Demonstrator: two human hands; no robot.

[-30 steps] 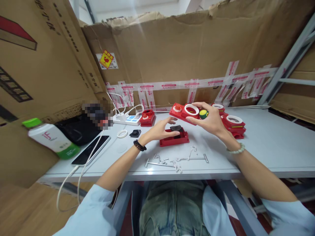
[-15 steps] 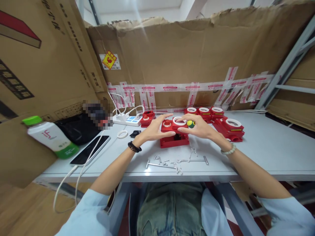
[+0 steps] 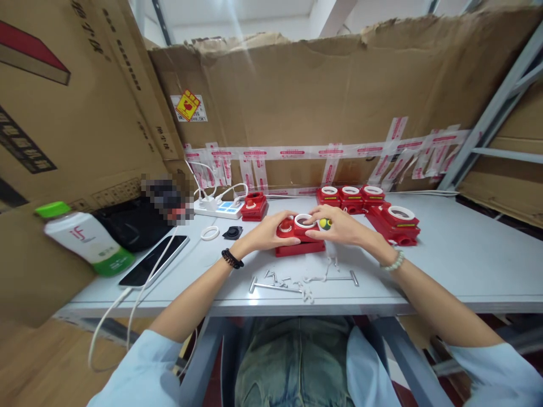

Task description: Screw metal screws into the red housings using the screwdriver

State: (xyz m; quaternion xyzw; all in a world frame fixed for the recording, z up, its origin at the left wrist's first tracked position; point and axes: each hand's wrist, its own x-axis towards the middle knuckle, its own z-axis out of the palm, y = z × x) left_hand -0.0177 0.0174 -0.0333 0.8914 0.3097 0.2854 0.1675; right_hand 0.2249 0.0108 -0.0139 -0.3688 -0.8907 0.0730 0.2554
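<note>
My left hand (image 3: 271, 233) and right hand (image 3: 335, 225) both hold the red cover (image 3: 285, 228), thumbs at the near side, fingers curled over the far side. Left grips the left end, right the end by the white ring (image 3: 304, 221). Cover is now down at the red base (image 3: 300, 249), thin dark gap between them toward the right; can't tell if it's fully seated. Half a second ago a clear gap showed; a second ago right held the cover up and away, tilted, with left at the black part in the base. That part is now hidden. Green-and-yellow round piece (image 3: 326, 224) shows between right thumb and fingers. Row of red housings (image 3: 351, 199) at the back is now uncovered by my hand. Screws (image 3: 275, 277), T-handle tool (image 3: 278, 287) unmoved on the table (image 3: 458, 254), nearer me. Loose ring (image 3: 210, 233) stays left.
</note>
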